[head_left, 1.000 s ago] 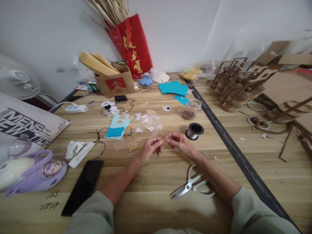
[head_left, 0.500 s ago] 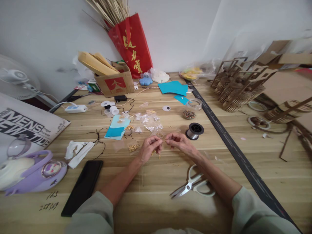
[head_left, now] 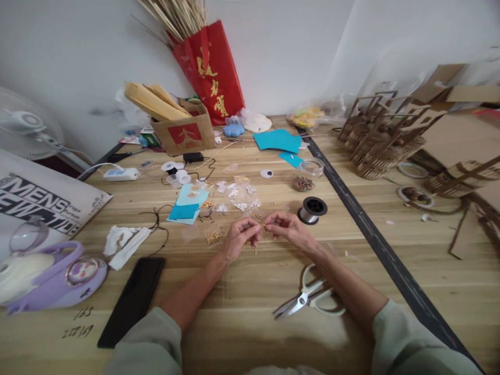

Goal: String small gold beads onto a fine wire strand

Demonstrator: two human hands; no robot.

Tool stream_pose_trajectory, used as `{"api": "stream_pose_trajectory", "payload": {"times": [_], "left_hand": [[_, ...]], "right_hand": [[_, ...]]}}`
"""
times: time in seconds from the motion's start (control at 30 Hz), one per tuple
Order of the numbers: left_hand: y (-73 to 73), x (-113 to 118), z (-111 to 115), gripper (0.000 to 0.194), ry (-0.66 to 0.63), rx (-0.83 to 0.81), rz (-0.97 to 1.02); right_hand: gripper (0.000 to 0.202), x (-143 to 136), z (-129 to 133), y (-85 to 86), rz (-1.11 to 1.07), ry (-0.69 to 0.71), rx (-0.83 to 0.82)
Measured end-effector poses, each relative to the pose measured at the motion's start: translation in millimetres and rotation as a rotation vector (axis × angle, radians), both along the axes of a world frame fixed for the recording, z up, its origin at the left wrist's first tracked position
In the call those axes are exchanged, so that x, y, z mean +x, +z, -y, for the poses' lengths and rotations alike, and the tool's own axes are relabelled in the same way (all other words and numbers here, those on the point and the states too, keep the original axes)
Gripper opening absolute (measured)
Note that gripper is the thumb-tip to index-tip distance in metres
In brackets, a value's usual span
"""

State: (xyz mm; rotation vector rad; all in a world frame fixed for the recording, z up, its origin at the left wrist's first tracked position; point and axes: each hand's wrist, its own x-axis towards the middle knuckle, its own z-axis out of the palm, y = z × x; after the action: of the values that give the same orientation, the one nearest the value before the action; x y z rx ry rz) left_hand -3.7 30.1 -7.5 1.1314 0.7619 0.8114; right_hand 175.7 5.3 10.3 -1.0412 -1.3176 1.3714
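My left hand point(head_left: 241, 238) is closed in a pinch above the table, with a strand of small gold beads point(head_left: 255, 251) hanging just under its fingers. Faint clear thread trails below the wrist. Opposite it, the thumb and forefinger of my right hand point(head_left: 288, 228) pinch a tiny gold bead point(head_left: 264, 225). The fingertips of both hands nearly meet. Left of my left hand lies a pile of gold beads point(head_left: 213, 238); a few more gold beads point(head_left: 283, 264) lie below my right hand. A spool of clear thread point(head_left: 312, 210) stands to the right.
White-handled scissors point(head_left: 307, 297) lie open beside my right forearm. A black phone point(head_left: 133, 299) rests left of my left forearm. Beyond the hands are small bags of silver pieces point(head_left: 238, 195), blue paper point(head_left: 183, 211) and a jar of coloured beads point(head_left: 303, 183).
Almost nothing differs. Both hands keep their place and pinch, with only a slight shift of the right fingertips at the bead.
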Motion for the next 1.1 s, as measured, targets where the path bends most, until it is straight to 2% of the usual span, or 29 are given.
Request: {"api": "stream_pose_trajectory", "payload": {"times": [0.3,0.5,1.1], "left_hand": [[0.0,0.9,1.1,0.026,0.013,-0.017,0.003],[-0.4,1.5,1.0,0.023,0.011,-0.006,0.016],[0.7,2.5,2.2,0.022,0.025,0.06,-0.032]], "right_hand": [[0.024,-0.8,0.3,-1.1,-0.004,-0.001,0.002],[0.02,-1.5,1.0,-4.2,0.046,-0.015,0.059],[0.009,-2.0,2.7,-6.3,0.303,-0.107,0.23]]}}
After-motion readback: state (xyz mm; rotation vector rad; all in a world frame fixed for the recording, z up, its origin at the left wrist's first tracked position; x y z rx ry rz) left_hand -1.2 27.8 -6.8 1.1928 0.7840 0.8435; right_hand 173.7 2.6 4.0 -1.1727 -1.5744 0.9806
